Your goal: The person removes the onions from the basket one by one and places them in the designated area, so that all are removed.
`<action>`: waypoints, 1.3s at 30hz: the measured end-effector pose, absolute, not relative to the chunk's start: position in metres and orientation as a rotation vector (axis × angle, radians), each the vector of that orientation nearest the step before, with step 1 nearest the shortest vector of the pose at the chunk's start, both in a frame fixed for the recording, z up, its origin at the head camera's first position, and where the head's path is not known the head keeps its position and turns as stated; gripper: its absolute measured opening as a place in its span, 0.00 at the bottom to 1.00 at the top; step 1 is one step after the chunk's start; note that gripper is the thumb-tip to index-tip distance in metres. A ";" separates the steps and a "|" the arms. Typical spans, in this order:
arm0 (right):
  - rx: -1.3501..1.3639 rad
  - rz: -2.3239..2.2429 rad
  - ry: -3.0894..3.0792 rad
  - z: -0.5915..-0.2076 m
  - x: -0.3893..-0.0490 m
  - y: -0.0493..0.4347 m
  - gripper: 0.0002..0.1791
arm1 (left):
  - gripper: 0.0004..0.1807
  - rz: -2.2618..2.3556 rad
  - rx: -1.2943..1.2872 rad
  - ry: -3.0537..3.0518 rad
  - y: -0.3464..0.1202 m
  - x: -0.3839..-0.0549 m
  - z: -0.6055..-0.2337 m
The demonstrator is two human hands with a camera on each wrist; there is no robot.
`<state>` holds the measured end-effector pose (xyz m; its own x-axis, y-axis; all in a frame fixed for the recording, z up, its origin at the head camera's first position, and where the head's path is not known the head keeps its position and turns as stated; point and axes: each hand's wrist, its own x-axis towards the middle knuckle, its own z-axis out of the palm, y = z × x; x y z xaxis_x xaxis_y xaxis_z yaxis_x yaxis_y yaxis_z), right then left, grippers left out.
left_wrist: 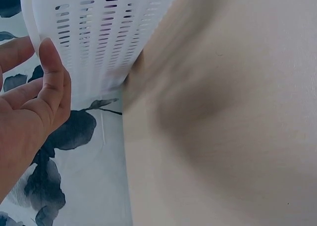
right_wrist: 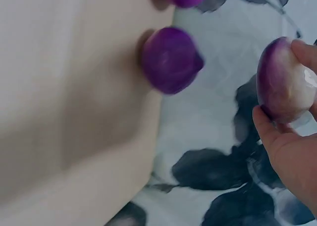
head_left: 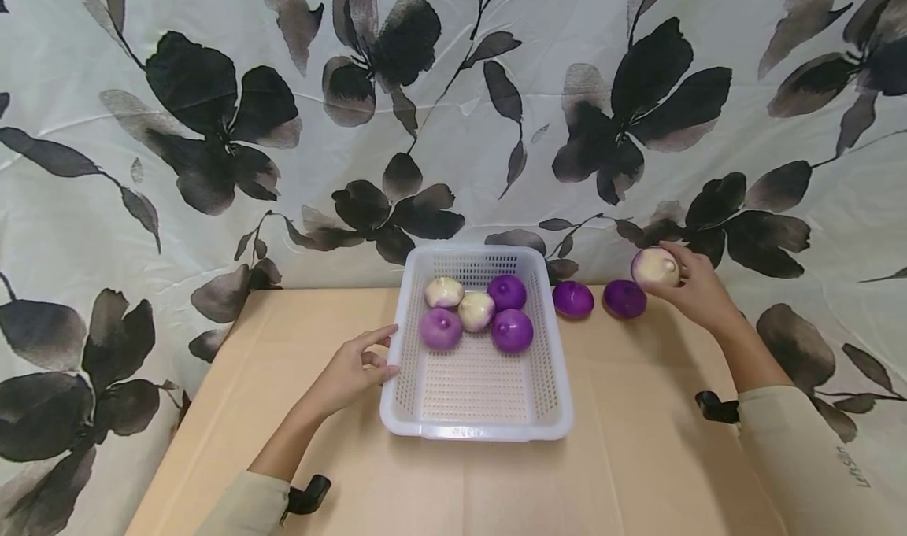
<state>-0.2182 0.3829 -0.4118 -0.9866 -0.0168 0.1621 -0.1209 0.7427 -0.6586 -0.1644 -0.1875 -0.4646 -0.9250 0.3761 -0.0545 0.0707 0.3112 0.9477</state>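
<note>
My right hand grips a white onion with purple sides near the back edge of the table, raised in the air. In the right wrist view, the thumb and fingers hold it from opposite sides. Just left of that hand, two dark purple onions lie on the table by its back edge. My left hand holds the left rim of a white perforated plastic basket, thumb and fingertips at the rim. Inside, toward the far end, sit several onions, some purple and two whitish.
A light wood-coloured table carries the basket. Behind and around it hangs a pale cloth with dark flowers, close to the table's back edge. Each wrist wears a small black camera mount.
</note>
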 end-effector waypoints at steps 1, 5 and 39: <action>0.102 1.070 -2.795 -0.414 -0.219 0.386 0.50 | 0.39 1.653 0.404 2.314 -0.188 -0.164 -0.465; 0.052 1.060 -2.792 -0.426 -0.222 0.399 0.52 | 0.39 1.654 0.394 2.314 -0.189 -0.163 -0.465; -0.378 1.104 -2.840 -0.497 -0.231 0.441 0.50 | 0.39 1.614 0.383 2.363 -0.187 -0.162 -0.461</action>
